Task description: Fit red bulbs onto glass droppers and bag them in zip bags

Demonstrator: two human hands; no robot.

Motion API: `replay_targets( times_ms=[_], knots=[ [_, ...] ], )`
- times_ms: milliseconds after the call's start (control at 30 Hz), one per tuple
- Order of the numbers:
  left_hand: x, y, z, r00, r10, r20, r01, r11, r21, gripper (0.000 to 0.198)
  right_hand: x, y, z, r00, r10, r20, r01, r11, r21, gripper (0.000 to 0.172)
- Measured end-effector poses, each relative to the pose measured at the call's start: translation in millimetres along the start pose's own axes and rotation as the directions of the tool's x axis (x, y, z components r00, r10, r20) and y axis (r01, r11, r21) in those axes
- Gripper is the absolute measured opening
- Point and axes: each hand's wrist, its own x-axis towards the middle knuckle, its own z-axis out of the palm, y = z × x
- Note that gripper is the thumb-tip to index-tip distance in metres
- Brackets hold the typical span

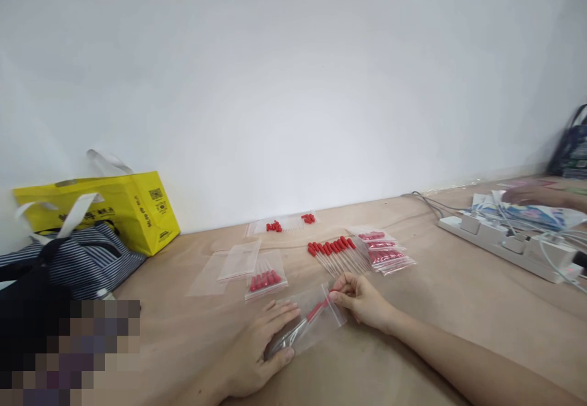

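Observation:
My left hand (257, 348) lies on a clear zip bag (316, 332), fingers stretched out and thumb apart, steadying its lower left end. Inside the bag are what look like thin droppers with clear stems and red bulbs. At the bag's mouth, my right hand (360, 301) is closed in a pinch on the red bulb of a dropper (326, 301). Just beyond it, a row of loose red-bulbed droppers (332, 247) lies side by side. A filled bag of droppers (266, 277) rests left of that row, beside flat clear bags (238, 260).
Stacked filled bags (385, 253) lie right of the row; more red-bulbed droppers (275, 227) lie near the wall. A power strip (504, 247) with cables is at right, near another person's hand (527, 195). A yellow bag (156, 210) and striped bag (114, 259) stand left.

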Motion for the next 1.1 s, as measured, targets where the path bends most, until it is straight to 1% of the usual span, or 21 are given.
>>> replay_targets(
  times_ms=[67,100,167,200,233,267,300,333,367,400,500,667,767,900,1000,1100],
  knots=[
    [-0.2,-0.6,0.6,1.000,0.007,-0.008,-0.007,1.000,-0.007,0.050,-2.0,-0.1,1.0,1.000,-0.003,0.007,0.003,0.999,-0.044,0.032],
    [-0.1,-0.5,0.7,1.000,0.009,-0.013,-0.009,1.000,-0.011,0.050,-3.6,-0.5,1.3,0.999,-0.026,0.024,0.028,0.996,-0.083,0.030],
    [0.3,0.8,0.0,1.000,0.008,-0.011,-0.008,1.000,-0.013,0.049,-6.9,-2.5,1.1,0.986,-0.136,0.100,0.153,0.970,-0.191,0.026],
    [0.5,2.0,-0.7,1.000,0.005,-0.008,-0.005,1.000,-0.012,0.049,-7.9,-4.2,0.4,0.966,-0.204,0.158,0.238,0.940,-0.245,0.025],
    [0.8,3.5,-1.6,1.000,0.002,-0.004,-0.002,1.000,-0.010,0.048,-7.9,-6.2,-0.9,0.944,-0.250,0.214,0.307,0.905,-0.296,0.026],
    [1.1,4.9,-2.5,1.000,-0.004,0.002,0.004,1.000,-0.006,0.048,-6.5,-8.4,-2.5,0.935,-0.260,0.242,0.335,0.872,-0.357,0.026],
    [1.4,6.3,-3.4,1.000,-0.011,0.009,0.011,1.000,-0.001,0.047,-3.4,-11.0,-4.5,0.944,-0.239,0.228,0.317,0.845,-0.430,0.025],
    [1.5,7.4,-4.0,1.000,-0.015,0.014,0.015,1.000,0.003,0.047,1.3,-13.6,-6.7,0.964,-0.201,0.176,0.264,0.821,-0.505,0.023],
    [1.7,8.1,-4.4,1.000,-0.017,0.015,0.017,1.000,0.004,0.047,7.7,-16.4,-8.7,0.982,-0.165,0.091,0.187,0.791,-0.582,0.020],
    [1.7,8.7,-4.6,1.000,-0.016,0.013,0.016,1.000,0.001,0.047,15.5,-19.2,-10.3,0.988,-0.154,0.011,0.126,0.763,-0.634,0.017],
    [1.3,10.1,-5.1,1.000,-0.008,0.000,0.008,1.000,-0.016,0.047,43.8,-26.9,-10.0,0.979,-0.160,-0.123,0.024,0.696,-0.717,0.013],
    [-0.4,14.7,-7.9,0.999,-0.032,0.005,0.032,0.999,-0.020,0.047,84.7,-32.8,7.8,0.953,-0.102,-0.284,-0.175,0.577,-0.798,0.020],
    [-0.9,15.9,-9.1,0.999,-0.040,0.012,0.040,0.999,-0.011,0.047,96.4,-32.8,18.9,0.943,-0.080,-0.322,-0.235,0.526,-0.818,0.025],
    [-0.1,16.7,-9.6,0.999,-0.044,0.026,0.044,0.999,0.011,0.047,99.5,-31.7,29.6,0.940,-0.099,-0.325,-0.238,0.493,-0.837,0.023],
    [0.9,18.1,-10.2,0.998,-0.050,0.039,0.049,0.998,0.028,0.048,97.5,-31.2,34.9,0.940,-0.119,-0.320,-0.223,0.498,-0.838,0.024],
    [1.3,19.3,-10.8,0.999,-0.041,0.035,0.040,0.999,0.030,0.048,92.7,-33.4,33.2,0.940,-0.144,-0.309,-0.188,0.540,-0.821,0.025]
  ],
)
